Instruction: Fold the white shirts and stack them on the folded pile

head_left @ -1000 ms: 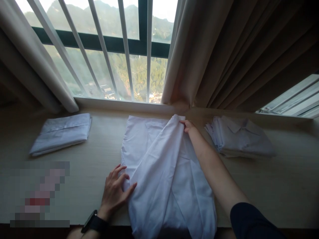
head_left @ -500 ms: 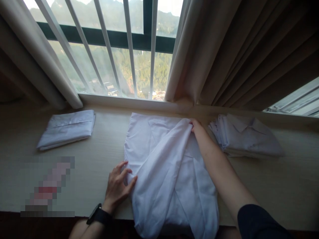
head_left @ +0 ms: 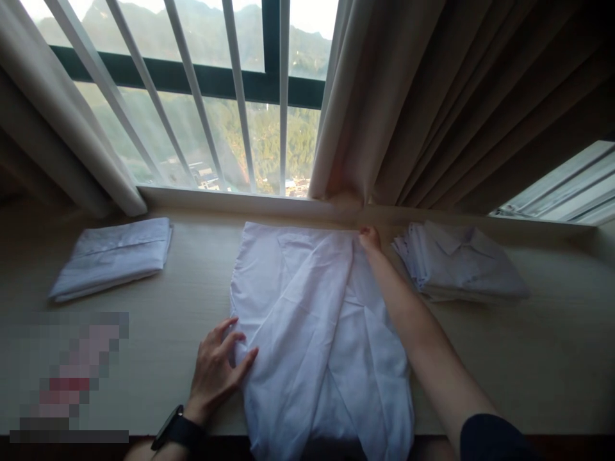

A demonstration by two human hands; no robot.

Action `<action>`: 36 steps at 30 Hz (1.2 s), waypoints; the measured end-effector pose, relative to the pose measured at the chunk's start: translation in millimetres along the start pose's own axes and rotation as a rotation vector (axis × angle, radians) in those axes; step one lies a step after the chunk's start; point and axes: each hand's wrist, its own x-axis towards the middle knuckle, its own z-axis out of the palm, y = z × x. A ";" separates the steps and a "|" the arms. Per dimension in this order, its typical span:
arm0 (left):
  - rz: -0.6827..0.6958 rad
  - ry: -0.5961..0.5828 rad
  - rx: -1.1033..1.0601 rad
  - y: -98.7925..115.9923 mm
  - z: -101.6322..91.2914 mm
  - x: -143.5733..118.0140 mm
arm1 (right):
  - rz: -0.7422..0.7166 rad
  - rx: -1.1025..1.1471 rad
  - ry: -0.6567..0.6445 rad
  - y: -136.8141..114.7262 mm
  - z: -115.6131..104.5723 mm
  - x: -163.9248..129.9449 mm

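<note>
Left hand (head_left: 216, 371) lies spread on the white shirt (head_left: 307, 333); right hand (head_left: 369, 239), arm outstretched, pinches its far edge

Left hand (head_left: 217, 371): palm down, fingers spread and flat, pointing up and to the right; dark watch on the wrist. Right hand (head_left: 369, 239): reached far forward on a nearly straight bare forearm, fingers curled downward; dark sleeve at the upper arm.

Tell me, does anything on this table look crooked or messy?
Mildly. The white shirt in the middle has its folded flap lying diagonally and wrinkled, and its lower edge hangs over the table edge. The pile of shirts on the right is fanned unevenly, unlike the neat folded shirt on the left.
</note>
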 end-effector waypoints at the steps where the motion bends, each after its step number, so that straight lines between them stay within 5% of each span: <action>1: -0.003 0.003 -0.002 -0.1 0.0 0.0 | 0.005 -0.010 0.004 2.7 -12.8 -14.0; 4: -0.008 0.018 -0.009 -0.7 0.6 -0.5 | -0.087 -0.063 -0.032 14.0 -67.5 -89.7; 7: 0.002 0.038 -0.020 -2.3 3.1 -1.6 | -0.155 -0.164 0.056 26.9 -131.7 -212.2; 9: 0.012 0.058 -0.035 -3.4 5.3 -1.6 | -0.014 -0.161 0.186 33.5 -165.4 -303.6; 12: 0.024 0.099 -0.078 -3.1 5.9 1.3 | 0.262 -0.050 0.291 37.4 -188.8 -420.7; 15: 0.011 0.165 -0.160 3.7 2.3 1.6 | 0.373 0.159 0.241 35.3 -184.2 -486.4; 18: -0.159 0.318 -0.279 21.8 -1.3 -17.8 | 0.402 0.255 0.141 35.1 -166.9 -504.1; 22: -0.640 0.472 -0.504 62.3 0.3 -87.2 | 0.473 0.320 0.094 42.0 -141.7 -505.0; 28: -0.697 0.248 -0.657 105.3 8.7 -174.5 | 0.511 0.451 0.068 39.4 -120.1 -521.1; 32: -0.850 0.134 -0.787 109.4 19.9 -179.7 | 0.491 0.458 0.030 24.5 -126.8 -524.5; 36: -0.832 -0.084 -1.102 107.7 25.1 -177.8 | 0.587 0.611 -0.117 8.7 -145.4 -529.7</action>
